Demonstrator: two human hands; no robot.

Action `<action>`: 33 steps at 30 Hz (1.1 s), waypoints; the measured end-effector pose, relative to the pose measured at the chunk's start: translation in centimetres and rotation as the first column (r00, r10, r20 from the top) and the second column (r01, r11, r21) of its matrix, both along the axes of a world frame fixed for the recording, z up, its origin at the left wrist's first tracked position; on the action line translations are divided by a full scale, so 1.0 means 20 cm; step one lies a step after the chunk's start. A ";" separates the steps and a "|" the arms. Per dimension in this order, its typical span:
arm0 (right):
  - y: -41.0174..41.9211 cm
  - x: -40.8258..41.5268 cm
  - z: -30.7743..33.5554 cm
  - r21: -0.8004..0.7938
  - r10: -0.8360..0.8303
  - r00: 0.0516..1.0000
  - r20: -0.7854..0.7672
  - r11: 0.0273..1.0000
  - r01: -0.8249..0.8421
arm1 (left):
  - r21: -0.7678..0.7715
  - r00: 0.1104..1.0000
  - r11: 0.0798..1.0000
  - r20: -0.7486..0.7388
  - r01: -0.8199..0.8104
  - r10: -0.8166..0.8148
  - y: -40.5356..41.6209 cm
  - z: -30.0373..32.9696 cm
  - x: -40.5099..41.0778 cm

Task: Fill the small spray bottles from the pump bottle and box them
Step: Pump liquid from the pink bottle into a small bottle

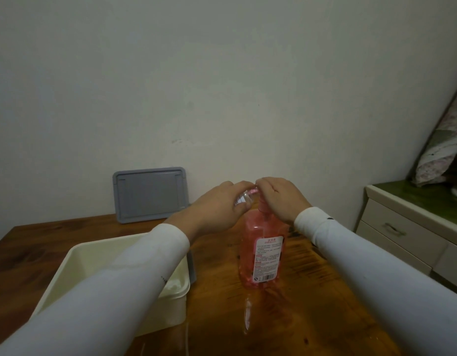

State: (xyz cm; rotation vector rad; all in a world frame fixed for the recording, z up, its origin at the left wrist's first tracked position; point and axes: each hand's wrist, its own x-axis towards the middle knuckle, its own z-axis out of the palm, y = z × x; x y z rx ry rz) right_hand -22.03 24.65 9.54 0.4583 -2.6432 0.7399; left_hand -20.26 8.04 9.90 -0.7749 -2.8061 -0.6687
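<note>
Cream plastic makes up the open box (pixel 75 255) at the near left, partly hidden under the left sleeve; what lies in it cannot be made out. Just right of it, on the glossy wooden table (pixel 325 291), stands the pink pump bottle (pixel 263 255), upright, label toward the camera. Above it, the right hand (pixel 281 196) lies curled over the pump head, seemingly pressing down. The left hand (pixel 217 209) grips a small clear spray bottle (pixel 244 199), tilted, its mouth apparently at the nozzle; the meeting point is hidden by fingers. To fill cleanly, I judge the small bottle's mouth should stay right under the spout, with short, gentle presses and the big bottle kept from rocking, since wet streaks show on the wood. Farther back, a grey lid (pixel 150 194) leans against the wall.
</note>
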 end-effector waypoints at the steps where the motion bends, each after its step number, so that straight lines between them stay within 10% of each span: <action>1: 0.00 0.00 0.00 -0.016 -0.003 1.000 0.000 1.000 0.003 | 0.001 1.000 1.000 -0.001 0.002 -0.002 0.00 0.00 0.00; 33: -0.01 0.02 0.02 -0.090 -0.007 1.000 -0.023 0.996 0.005 | 0.020 1.000 1.000 -0.008 0.018 -0.018 -0.01 0.01 -0.01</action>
